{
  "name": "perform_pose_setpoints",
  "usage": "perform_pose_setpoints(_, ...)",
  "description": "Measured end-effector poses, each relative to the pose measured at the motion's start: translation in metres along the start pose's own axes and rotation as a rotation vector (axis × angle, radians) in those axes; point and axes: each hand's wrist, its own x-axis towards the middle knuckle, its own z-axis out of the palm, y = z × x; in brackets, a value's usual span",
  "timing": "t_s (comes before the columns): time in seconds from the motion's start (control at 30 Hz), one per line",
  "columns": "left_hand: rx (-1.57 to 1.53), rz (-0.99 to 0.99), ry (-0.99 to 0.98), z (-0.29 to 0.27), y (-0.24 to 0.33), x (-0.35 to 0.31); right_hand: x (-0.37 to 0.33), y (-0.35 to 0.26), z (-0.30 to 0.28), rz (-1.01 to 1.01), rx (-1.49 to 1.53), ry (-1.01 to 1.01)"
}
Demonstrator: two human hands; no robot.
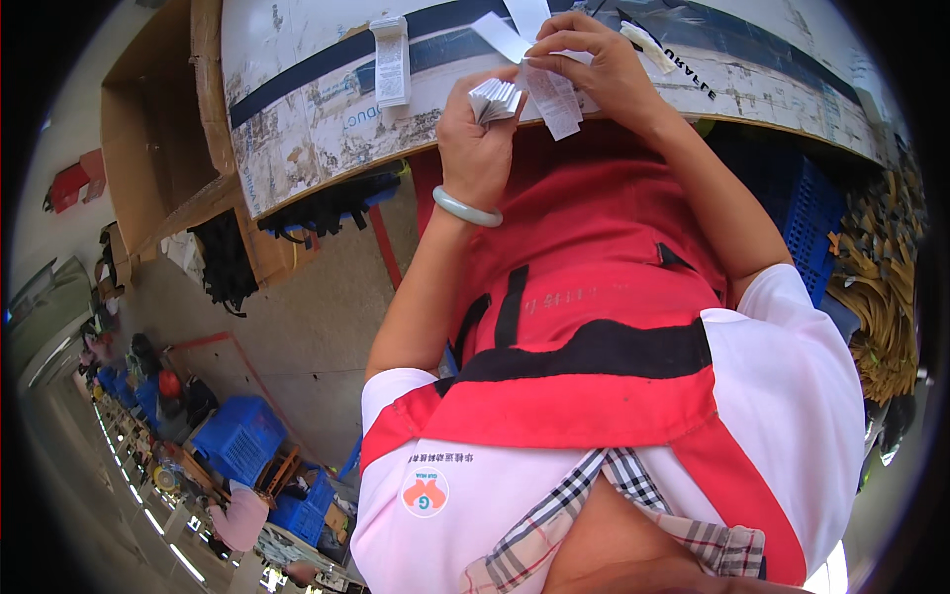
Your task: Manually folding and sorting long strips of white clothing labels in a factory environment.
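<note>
My left hand [475, 137], with a pale bangle [467, 209] on its wrist, is closed around a fanned stack of folded white labels [494, 101]. Just right of it, my right hand [597, 67] pinches thin printed white label strips [555, 102] between thumb and fingers. The strips hang toward the table's near edge. Blank white strips [502, 38] stick out beyond my fingertips. Left of my hands, another bundle of printed labels [392, 65] lies on the worn table [297, 148]. A small off-white bundle [648, 48] rests beyond my right hand.
An open cardboard box [148, 139] stands at the table's left end. Black straps [332, 206] hang below the table edge. Under the right side are a blue crate [807, 223] and piled brown pieces [879, 297]. Blue crates [240, 438] and a person in pink [239, 517] appear at lower left.
</note>
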Motion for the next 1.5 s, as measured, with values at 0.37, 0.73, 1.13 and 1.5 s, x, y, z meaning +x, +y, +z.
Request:
perform_pose_setpoints(0.37,-0.184,-0.175,-0.051,-0.012,0.015,0.000,-0.015,-0.042,-0.021,0.134,0.368,-0.179)
perform_pose_setpoints(0.73,-0.338,-0.247,-0.040,-0.012,0.018,-0.007,-0.017,-0.048,-0.016,0.215,0.544,-0.205)
perform_pose_setpoints(1.13,-0.416,-0.277,-0.027,-0.010,0.016,-0.010,-0.019,-0.045,-0.017,0.209,0.530,-0.241)
perform_pose_setpoints(1.5,-0.431,-0.307,0.019,-0.007,0.015,-0.012,-0.022,-0.046,-0.014,0.136,0.422,-0.222)
